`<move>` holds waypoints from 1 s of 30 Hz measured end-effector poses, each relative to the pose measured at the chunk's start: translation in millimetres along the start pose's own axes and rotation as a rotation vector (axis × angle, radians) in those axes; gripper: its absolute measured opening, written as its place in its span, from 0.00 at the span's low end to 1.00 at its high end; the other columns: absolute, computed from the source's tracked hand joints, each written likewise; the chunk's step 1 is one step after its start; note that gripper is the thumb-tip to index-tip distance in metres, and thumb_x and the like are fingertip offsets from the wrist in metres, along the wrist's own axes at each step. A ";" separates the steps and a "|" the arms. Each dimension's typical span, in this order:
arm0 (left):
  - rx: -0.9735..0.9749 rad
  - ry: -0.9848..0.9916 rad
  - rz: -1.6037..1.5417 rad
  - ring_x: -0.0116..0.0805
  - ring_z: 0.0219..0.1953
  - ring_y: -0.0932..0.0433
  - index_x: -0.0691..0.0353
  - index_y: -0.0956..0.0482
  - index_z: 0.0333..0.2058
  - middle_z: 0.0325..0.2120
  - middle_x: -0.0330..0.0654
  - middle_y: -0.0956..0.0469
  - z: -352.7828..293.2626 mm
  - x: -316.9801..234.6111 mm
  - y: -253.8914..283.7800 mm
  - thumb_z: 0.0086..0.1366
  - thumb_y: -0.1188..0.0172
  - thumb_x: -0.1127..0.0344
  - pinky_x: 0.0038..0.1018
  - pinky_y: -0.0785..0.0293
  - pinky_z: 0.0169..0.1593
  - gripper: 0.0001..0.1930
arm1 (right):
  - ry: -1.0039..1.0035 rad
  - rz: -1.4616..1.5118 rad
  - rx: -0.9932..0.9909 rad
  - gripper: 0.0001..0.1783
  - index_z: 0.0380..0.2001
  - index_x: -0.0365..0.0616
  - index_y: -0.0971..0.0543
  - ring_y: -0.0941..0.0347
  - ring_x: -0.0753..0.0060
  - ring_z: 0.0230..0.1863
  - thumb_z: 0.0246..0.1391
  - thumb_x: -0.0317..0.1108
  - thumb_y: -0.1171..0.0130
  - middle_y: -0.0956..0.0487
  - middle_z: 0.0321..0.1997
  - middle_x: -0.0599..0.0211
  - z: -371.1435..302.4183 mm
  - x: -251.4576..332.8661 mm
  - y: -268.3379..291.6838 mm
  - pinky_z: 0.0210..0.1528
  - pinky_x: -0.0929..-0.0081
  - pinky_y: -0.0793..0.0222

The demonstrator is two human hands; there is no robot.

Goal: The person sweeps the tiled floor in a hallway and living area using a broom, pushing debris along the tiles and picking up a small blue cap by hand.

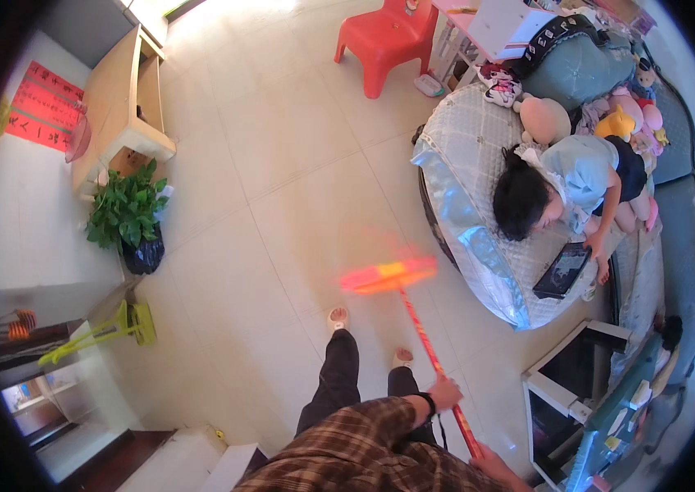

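Red with a printed pattern, the broom handle (423,339) slants away from us, and both our hands are closed on it: the left hand (447,394), a dark band at its wrist, grips partway along, while the right hand (492,466) wraps the upper end, its fingers mostly hidden from us. Ahead of the hands, just beyond our feet (337,318), the orange-red broom head (388,275) lies crosswise over the tiled floor (282,205), too blurred for us to tell whether it touches.

We judge the sweeping to be under way, probably mid-stroke. We see no gathered heap, so we cannot tell how much is done; collecting any sweepings likely remains.

Right of the hands, white-framed furniture (557,394) stands near, limiting outward swings of the handle. Forward of it, the curved bed (466,156) hems in the head's right side; on it a person (589,176) bends over a tablet (562,271). Left of the hands we have wide tile, bounded by a lime-green tool (105,334) and, farther forward, a potted plant (126,205) and wooden cabinet (122,98). The longest run lies straight ahead, where a red chair (388,41) edges its right side.
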State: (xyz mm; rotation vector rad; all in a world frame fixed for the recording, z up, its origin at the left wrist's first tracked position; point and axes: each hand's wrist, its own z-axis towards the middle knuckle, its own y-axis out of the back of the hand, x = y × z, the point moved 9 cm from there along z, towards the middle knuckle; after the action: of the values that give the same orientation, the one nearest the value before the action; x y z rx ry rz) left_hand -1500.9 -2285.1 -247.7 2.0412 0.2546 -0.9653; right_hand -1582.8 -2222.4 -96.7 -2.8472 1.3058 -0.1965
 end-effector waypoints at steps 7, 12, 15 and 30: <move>-0.036 -0.146 -0.010 0.33 0.35 0.30 0.52 0.27 0.24 0.24 0.33 0.28 -7.6 11.8 52.9 0.48 0.48 0.65 0.43 0.39 0.39 0.03 | -0.139 0.438 0.041 0.26 0.52 0.53 0.44 0.44 0.81 0.14 0.48 0.25 0.55 0.39 0.18 0.71 -19.1 50.4 -49.9 0.14 0.83 0.47; -0.279 0.182 -0.085 0.39 0.35 0.29 0.54 0.25 0.24 0.23 0.40 0.29 -53.7 143.2 107.5 0.44 0.46 0.67 0.40 0.35 0.35 0.05 | 0.001 0.002 0.129 0.30 0.55 0.55 0.47 0.45 0.83 0.13 0.48 0.25 0.55 0.38 0.16 0.74 45.3 137.1 -81.2 0.14 0.83 0.45; -0.418 0.364 -0.093 0.43 0.30 0.28 0.56 0.25 0.21 0.23 0.43 0.28 -107.5 248.3 149.3 0.44 0.44 0.67 0.36 0.30 0.31 0.03 | 0.294 -0.508 0.141 0.32 0.56 0.54 0.47 0.41 0.80 0.12 0.45 0.28 0.53 0.37 0.17 0.72 105.3 226.4 -128.6 0.12 0.80 0.42; -0.383 0.185 -0.170 0.43 0.30 0.29 0.56 0.26 0.20 0.21 0.44 0.28 -123.0 191.7 107.3 0.45 0.49 0.69 0.39 0.34 0.35 0.03 | 0.455 -0.737 0.053 0.28 0.53 0.46 0.42 0.35 0.66 0.42 0.45 0.33 0.52 0.30 0.40 0.58 77.2 183.8 -112.8 0.46 0.72 0.41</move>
State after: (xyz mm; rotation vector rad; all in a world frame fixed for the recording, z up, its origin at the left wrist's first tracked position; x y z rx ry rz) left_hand -1250.8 -2288.6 -276.4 1.7726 0.6689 -0.7578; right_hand -1370.1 -2291.3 -146.4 -3.1935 0.1753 -0.8934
